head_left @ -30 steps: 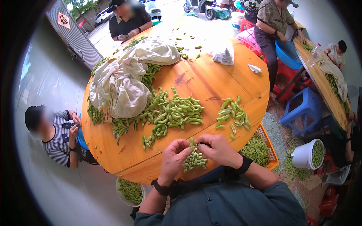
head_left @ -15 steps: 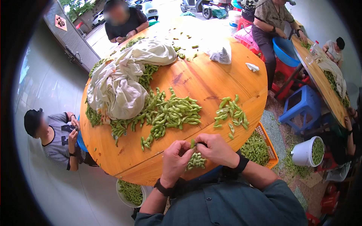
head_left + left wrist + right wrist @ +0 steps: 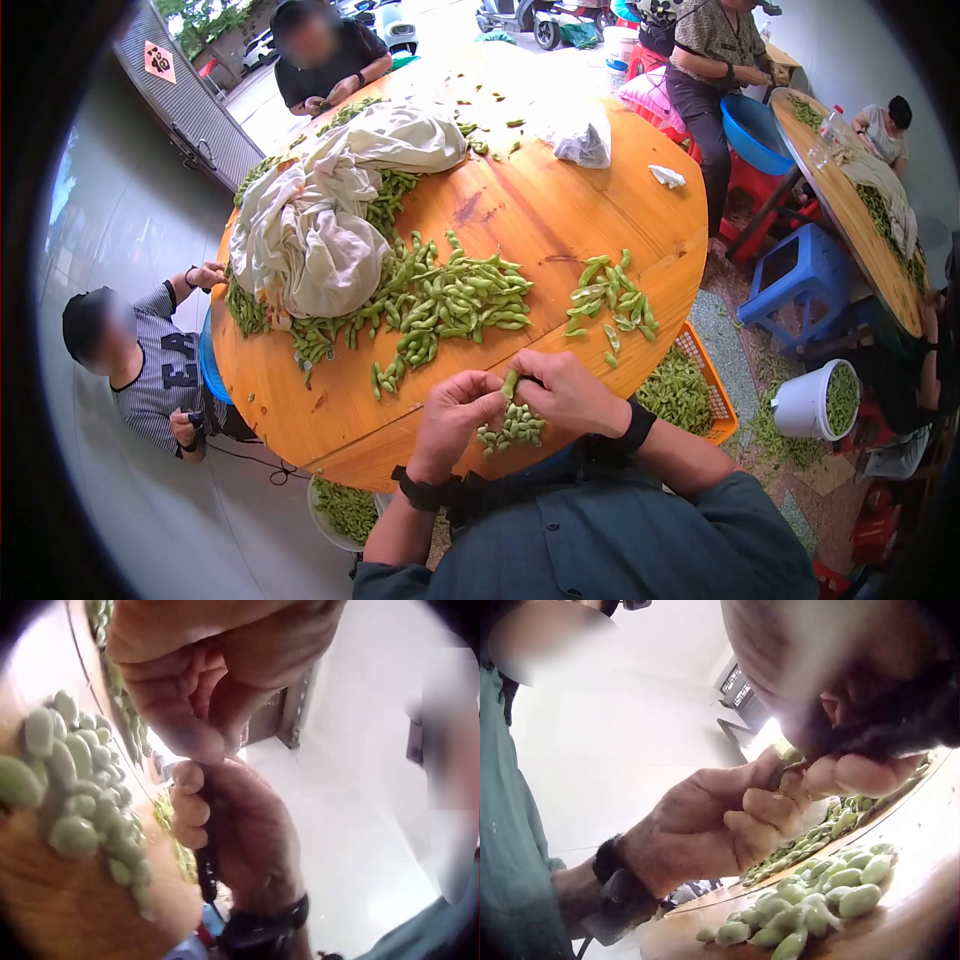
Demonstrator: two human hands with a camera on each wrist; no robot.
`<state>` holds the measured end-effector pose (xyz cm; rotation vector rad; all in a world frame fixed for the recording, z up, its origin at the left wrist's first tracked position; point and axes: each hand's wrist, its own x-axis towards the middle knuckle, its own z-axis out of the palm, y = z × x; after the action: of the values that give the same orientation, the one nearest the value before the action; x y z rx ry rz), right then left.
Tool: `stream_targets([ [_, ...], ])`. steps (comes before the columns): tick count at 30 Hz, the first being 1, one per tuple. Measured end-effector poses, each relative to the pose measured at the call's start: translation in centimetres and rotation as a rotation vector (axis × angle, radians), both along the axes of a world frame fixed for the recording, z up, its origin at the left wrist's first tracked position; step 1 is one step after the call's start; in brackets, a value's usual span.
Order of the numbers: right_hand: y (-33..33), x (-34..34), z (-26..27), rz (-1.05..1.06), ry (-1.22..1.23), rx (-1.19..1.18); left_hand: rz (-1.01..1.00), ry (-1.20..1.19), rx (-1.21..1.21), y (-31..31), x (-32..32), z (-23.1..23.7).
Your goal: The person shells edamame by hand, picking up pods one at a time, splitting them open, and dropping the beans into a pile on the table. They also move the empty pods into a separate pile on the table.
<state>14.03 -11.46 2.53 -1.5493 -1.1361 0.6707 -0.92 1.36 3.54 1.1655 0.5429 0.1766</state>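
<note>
Above a small heap of shelled pale green beans (image 3: 513, 428) near the table's edge, the two hands meet at a green pod (image 3: 511, 381). My left hand (image 3: 455, 415) pinches the pod with thumb and fingers; the pod also shows at its fingertips (image 3: 790, 756) in the right wrist view. Fingers of my right hand (image 3: 570, 398) curl round a slim dark object (image 3: 208, 859), which lies along the palm in the left wrist view, and its fingertips touch the pod. The fingers hide part of the pod. Beyond the hands lies a pile of unopened pods (image 3: 465, 300).
A smaller pod group (image 3: 610, 300) lies at the right of the round table (image 3: 560, 220). White cloth (image 3: 325, 235) covers pods at the left. An orange basket (image 3: 715, 385) and a bucket (image 3: 345, 510) of pods stand below the edge. Other people sit around.
Both hands stay close together at the pod, shifting slightly. The person at the left has reached a hand up toward the covered pods; the person at the upper right has brought both hands together.
</note>
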Motion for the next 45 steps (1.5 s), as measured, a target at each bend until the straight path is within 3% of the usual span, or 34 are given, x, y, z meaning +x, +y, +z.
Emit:
stream_targets([
  [4, 0.0, 0.1, 0.1, -0.016, 0.069, -0.024, 0.024, 0.019, 0.042, -0.7, 0.4, 0.2],
  [6, 0.1, 0.3, -0.2, -0.015, 0.079, -0.054, 0.052, -0.001, 0.81, -1.4, 0.4, -0.5],
  [7, 0.1, 0.3, 0.0, -0.014, 0.08, -0.055, 0.053, 0.0, 0.809, -1.3, 0.4, -0.5],
  [9, 0.0, 0.3, 0.3, -0.01, 0.037, -0.064, 0.035, -0.034, 1.049, -1.2, 0.4, -0.3],
  [10, 0.1, 0.3, 0.3, -0.009, 0.037, -0.065, 0.036, -0.034, 1.048, -1.1, 0.4, -0.4],
  [12, 0.2, 0.4, 0.2, -0.013, 0.012, -0.066, 0.016, 0.066, 0.478, -1.1, 0.2, -0.5],
  [13, 0.2, 0.4, 0.0, -0.012, 0.013, -0.065, 0.016, 0.066, 0.478, -0.9, 0.2, -0.6],
  [15, 0.3, 0.5, -0.6, 0.001, 0.032, -0.023, -0.016, 0.026, 0.149, -0.3, 0.2, -0.6],
  [19, 0.1, 0.9, -0.1, 0.042, 0.134, -0.071, 0.011, 0.045, -0.032, 0.1, 0.1, -0.6],
  [21, 0.2, 1.3, -0.1, 0.114, 0.29, -0.135, -0.012, -0.016, -0.245, 0.5, -0.1, -0.9],
  [25, 0.2, 1.5, 0.2, 0.127, 0.296, -0.21, 0.024, 0.059, -0.101, -0.3, 0.3, -0.6],
  [27, 0.2, 1.3, -0.2, 0.092, 0.2, -0.14, 0.019, 0.094, 0.21, -0.8, 0.4, -0.2],
  [30, 0.3, 1.0, -1.2, 0.051, 0.221, -0.018, -0.026, 0.078, 0.063, -0.3, 0.2, -0.4],
  [33, 0.3, 1.2, -1.1, 0.067, 0.212, -0.05, -0.033, 0.081, -0.035, 0.0, 0.1, -0.4],
  [34, 0.3, 1.3, -0.9, 0.065, 0.212, -0.049, -0.035, 0.081, -0.034, -0.4, 0.4, -0.3],
  [36, 0.2, 1.5, -0.4, 0.074, 0.268, -0.187, 0.077, 0.036, 0.243, -1.4, 1.0, -0.1],
  [40, 0.1, 1.1, -0.2, 0.063, 0.182, -0.178, 0.075, 0.043, 0.263, -0.9, 0.8, -0.5],
  [45, 0.2, 0.3, 0.0, -0.079, 0.199, 0.002, 0.023, 0.023, 0.06, -0.6, 0.6, -0.4],
])
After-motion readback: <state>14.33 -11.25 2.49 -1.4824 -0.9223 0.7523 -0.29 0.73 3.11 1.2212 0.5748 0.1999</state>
